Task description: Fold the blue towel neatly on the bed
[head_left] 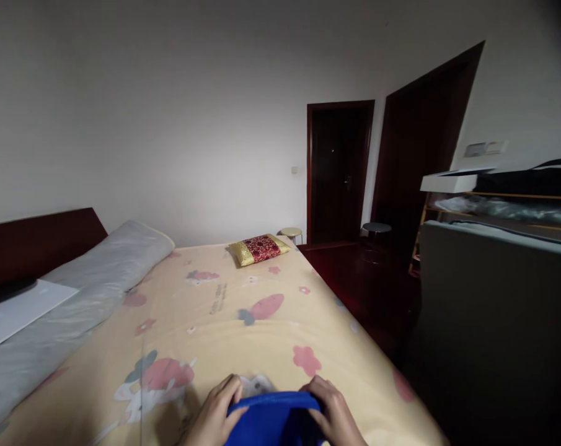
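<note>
Blue cloth (273, 421) lies at the near edge of the bed (224, 322), both hands clamped on its top edge: left hand (215, 415) and right hand (333, 415) at opposite corners. Judged best done with even tension, keeping the edge level. Farther off, a red-and-gold pillow (259, 249) sits beyond, doors (338, 173) behind.

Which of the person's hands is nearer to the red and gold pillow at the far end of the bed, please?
The right hand, slightly. Both hands grip the blue cloth at the near edge, far from the pillow; the left hand sits further left.
</note>
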A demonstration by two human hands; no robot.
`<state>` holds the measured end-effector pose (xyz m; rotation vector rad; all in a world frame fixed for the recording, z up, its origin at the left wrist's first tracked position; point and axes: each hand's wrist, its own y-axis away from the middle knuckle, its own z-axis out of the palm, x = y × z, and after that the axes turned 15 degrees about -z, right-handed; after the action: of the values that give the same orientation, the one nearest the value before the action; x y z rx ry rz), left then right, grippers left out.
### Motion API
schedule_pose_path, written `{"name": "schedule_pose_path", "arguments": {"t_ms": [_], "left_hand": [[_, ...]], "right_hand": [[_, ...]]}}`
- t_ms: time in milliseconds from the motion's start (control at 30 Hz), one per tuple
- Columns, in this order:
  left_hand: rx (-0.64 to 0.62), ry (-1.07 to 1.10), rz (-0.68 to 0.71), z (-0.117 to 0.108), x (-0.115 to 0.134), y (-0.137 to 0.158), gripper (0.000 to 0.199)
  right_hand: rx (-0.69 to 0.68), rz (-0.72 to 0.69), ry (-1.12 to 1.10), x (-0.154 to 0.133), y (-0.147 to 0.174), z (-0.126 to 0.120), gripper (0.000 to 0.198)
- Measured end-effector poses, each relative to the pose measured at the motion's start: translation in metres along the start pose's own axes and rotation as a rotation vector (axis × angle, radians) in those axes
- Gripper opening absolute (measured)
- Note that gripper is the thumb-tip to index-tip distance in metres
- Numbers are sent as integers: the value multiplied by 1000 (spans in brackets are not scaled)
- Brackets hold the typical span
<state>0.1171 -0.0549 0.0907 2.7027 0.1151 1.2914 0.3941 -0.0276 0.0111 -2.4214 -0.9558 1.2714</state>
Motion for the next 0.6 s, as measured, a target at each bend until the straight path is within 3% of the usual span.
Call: {"name": "schedule_pose_path", "arguments": {"t_ms": [133, 333, 433, 600], "left_hand": [[56, -14, -14, -10, -15, -8, 9], [-36, -13, -78, -9, -28, -8, 28], [-81, 86, -46, -9, -25, -7, 33], [-78, 314, -60, -20, -21, -11, 40]], "right_hand": [[68, 29, -5, 3, -1, 0, 25], [145, 103, -50, 3, -3, -5, 18], [196, 96, -35, 6, -2, -7, 26], [169, 7, 29, 6, 0, -5, 18]]}}
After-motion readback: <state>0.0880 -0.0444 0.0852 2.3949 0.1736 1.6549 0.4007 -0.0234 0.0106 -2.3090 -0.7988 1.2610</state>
